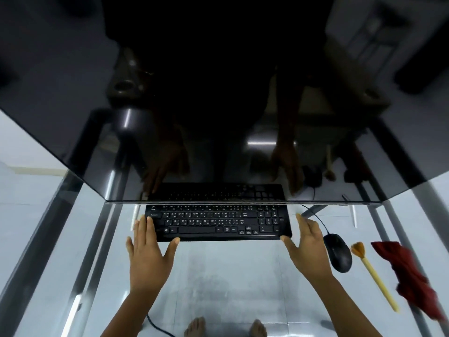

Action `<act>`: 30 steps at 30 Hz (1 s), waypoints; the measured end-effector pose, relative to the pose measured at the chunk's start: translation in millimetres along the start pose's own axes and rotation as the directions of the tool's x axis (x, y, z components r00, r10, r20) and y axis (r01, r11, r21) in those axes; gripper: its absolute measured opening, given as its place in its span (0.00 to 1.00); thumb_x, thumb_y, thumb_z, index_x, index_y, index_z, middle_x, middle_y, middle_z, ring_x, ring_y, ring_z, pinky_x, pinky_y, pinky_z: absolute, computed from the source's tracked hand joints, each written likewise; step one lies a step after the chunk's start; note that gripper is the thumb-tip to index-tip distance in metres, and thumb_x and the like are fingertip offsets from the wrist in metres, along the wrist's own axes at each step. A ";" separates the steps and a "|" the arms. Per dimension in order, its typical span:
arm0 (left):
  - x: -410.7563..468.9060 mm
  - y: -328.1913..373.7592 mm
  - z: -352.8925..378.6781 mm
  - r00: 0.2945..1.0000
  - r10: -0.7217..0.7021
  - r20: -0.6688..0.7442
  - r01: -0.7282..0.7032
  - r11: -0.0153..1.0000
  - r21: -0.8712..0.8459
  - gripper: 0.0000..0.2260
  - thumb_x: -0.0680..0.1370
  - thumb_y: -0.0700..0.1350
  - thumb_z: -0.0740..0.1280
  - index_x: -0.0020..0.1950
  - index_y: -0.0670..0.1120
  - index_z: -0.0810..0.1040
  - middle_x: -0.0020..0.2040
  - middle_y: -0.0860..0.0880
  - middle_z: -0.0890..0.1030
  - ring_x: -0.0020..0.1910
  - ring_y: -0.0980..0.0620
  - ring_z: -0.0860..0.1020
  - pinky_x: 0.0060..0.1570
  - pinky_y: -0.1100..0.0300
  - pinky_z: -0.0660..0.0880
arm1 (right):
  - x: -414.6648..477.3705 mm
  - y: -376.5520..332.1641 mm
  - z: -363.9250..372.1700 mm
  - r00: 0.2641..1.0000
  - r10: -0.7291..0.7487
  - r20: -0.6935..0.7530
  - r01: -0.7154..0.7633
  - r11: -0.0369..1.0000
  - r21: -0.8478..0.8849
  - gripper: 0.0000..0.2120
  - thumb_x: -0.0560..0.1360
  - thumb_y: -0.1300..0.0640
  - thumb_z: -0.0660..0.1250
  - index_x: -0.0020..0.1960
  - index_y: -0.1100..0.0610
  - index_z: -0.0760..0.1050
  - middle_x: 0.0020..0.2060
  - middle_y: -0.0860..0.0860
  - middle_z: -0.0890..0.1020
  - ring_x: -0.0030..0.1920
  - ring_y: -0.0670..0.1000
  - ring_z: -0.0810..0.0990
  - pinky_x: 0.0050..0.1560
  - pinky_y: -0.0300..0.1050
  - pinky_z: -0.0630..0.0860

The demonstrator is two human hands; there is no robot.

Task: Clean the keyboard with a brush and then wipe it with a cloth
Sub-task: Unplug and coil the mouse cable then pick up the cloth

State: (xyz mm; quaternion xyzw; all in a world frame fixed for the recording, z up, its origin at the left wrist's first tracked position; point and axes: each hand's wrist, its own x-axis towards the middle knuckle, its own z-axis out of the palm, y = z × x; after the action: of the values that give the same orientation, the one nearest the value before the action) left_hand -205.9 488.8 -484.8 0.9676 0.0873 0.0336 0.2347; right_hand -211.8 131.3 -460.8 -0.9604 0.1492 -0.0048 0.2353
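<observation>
Two hands (148, 254) (307, 249) seemingly touching keyboard (213, 222), top hidden

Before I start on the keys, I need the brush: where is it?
Head view: the brush lies on the right, between the mouse and the red cloth.

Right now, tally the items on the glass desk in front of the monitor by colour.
Black: 2, the keyboard and the mouse
Yellow: 1, the brush
Red: 1, the cloth
Total: 4
</observation>
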 end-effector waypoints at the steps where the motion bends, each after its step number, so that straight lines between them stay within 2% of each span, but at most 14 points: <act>1: -3.1 5.5 2.4 1.000 0.023 -0.006 -0.023 1.000 -0.001 0.39 0.76 0.65 0.57 0.76 0.39 0.57 0.78 0.44 0.55 0.78 0.48 0.48 0.74 0.46 0.46 | -1.9 9.0 -8.3 0.998 0.000 -0.055 -0.003 0.998 -0.066 0.31 0.73 0.54 0.73 0.72 0.61 0.67 0.63 0.61 0.73 0.62 0.62 0.73 0.60 0.56 0.75; 4: -12.5 28.0 13.7 0.989 0.139 0.043 -0.140 0.990 -0.002 0.36 0.77 0.64 0.51 0.76 0.39 0.59 0.78 0.45 0.55 0.78 0.51 0.47 0.75 0.48 0.45 | -11.8 43.9 -30.8 0.983 0.006 -0.181 -0.053 0.966 -0.253 0.28 0.68 0.61 0.77 0.65 0.65 0.74 0.53 0.65 0.78 0.51 0.66 0.78 0.53 0.61 0.76; 7: -16.3 52.9 30.1 0.952 0.273 0.138 -0.279 0.960 0.025 0.34 0.79 0.62 0.48 0.76 0.40 0.61 0.78 0.47 0.55 0.78 0.52 0.48 0.75 0.45 0.49 | -22.8 68.8 -40.4 0.985 0.054 -0.163 -0.107 0.936 -0.335 0.27 0.65 0.63 0.78 0.62 0.64 0.75 0.51 0.65 0.78 0.47 0.66 0.78 0.45 0.60 0.78; 9: -14.4 67.9 38.1 0.931 0.319 0.177 -0.333 0.942 0.052 0.32 0.79 0.61 0.48 0.75 0.40 0.63 0.78 0.46 0.58 0.77 0.51 0.50 0.73 0.39 0.51 | -24.5 75.7 -38.1 0.990 0.026 -0.136 -0.072 0.936 -0.343 0.26 0.64 0.65 0.77 0.60 0.63 0.75 0.49 0.63 0.77 0.46 0.64 0.77 0.41 0.56 0.78; 12: -8.1 86.8 46.1 0.921 0.345 0.184 -0.360 0.932 0.054 0.32 0.79 0.60 0.48 0.74 0.40 0.65 0.77 0.46 0.59 0.77 0.51 0.51 0.73 0.39 0.49 | -12.8 79.9 -35.3 0.991 0.000 -0.135 -0.044 0.944 -0.327 0.26 0.64 0.66 0.77 0.60 0.62 0.75 0.49 0.62 0.78 0.46 0.62 0.77 0.44 0.57 0.80; 16: -4.6 93.5 49.9 0.916 0.364 0.169 -0.376 0.925 0.050 0.32 0.79 0.61 0.48 0.74 0.40 0.65 0.77 0.46 0.59 0.78 0.53 0.48 0.74 0.45 0.44 | 17.9 80.6 -36.3 0.987 0.088 -0.131 -0.119 0.960 -0.252 0.25 0.69 0.60 0.76 0.63 0.63 0.74 0.54 0.62 0.78 0.51 0.63 0.78 0.52 0.58 0.79; 21: -7.0 86.2 53.5 0.941 0.292 0.170 -0.304 0.951 0.047 0.34 0.77 0.63 0.47 0.74 0.41 0.66 0.77 0.46 0.59 0.78 0.53 0.49 0.74 0.43 0.47 | 51.8 79.7 -44.3 0.977 0.177 -0.117 -0.197 0.962 -0.189 0.23 0.76 0.54 0.69 0.68 0.61 0.71 0.62 0.60 0.74 0.59 0.61 0.73 0.62 0.55 0.74; 23: -8.4 82.7 54.5 0.944 0.286 0.162 -0.298 0.953 0.053 0.35 0.77 0.65 0.47 0.72 0.40 0.67 0.76 0.44 0.62 0.77 0.50 0.52 0.73 0.42 0.48 | 54.7 81.3 -45.8 0.977 0.174 -0.124 -0.194 0.965 -0.176 0.24 0.76 0.54 0.69 0.68 0.60 0.70 0.63 0.60 0.73 0.59 0.61 0.73 0.61 0.55 0.74; 25: -10.1 80.6 52.7 0.946 0.279 0.167 -0.290 0.956 0.043 0.37 0.78 0.66 0.44 0.71 0.39 0.68 0.75 0.43 0.64 0.76 0.48 0.55 0.73 0.46 0.46 | 51.0 82.9 -46.3 0.975 0.168 -0.147 -0.190 0.970 -0.152 0.24 0.75 0.54 0.70 0.68 0.60 0.70 0.63 0.60 0.73 0.59 0.61 0.74 0.59 0.55 0.75; 28: -11.7 82.0 49.1 0.950 0.265 0.165 -0.274 0.961 0.031 0.38 0.78 0.67 0.44 0.71 0.38 0.69 0.75 0.42 0.64 0.76 0.48 0.56 0.73 0.55 0.39 | 42.2 86.5 -45.5 0.972 0.162 -0.171 -0.182 0.977 -0.111 0.24 0.75 0.56 0.70 0.68 0.61 0.70 0.61 0.60 0.74 0.57 0.61 0.74 0.58 0.57 0.77; 30: -11.6 82.6 49.2 0.953 0.260 0.157 -0.269 0.963 0.032 0.37 0.77 0.66 0.46 0.71 0.39 0.68 0.75 0.43 0.63 0.77 0.48 0.55 0.73 0.55 0.39 | 41.3 87.2 -45.6 0.973 0.166 -0.159 -0.183 0.977 -0.104 0.23 0.76 0.57 0.69 0.69 0.61 0.70 0.62 0.60 0.73 0.57 0.60 0.74 0.58 0.56 0.76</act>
State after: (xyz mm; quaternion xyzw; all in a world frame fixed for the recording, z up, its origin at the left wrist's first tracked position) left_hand -199.4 392.4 -490.8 0.9762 -0.0602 -0.0110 0.2081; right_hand -200.8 25.1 -462.3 -0.9527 0.2504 -0.0473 0.1656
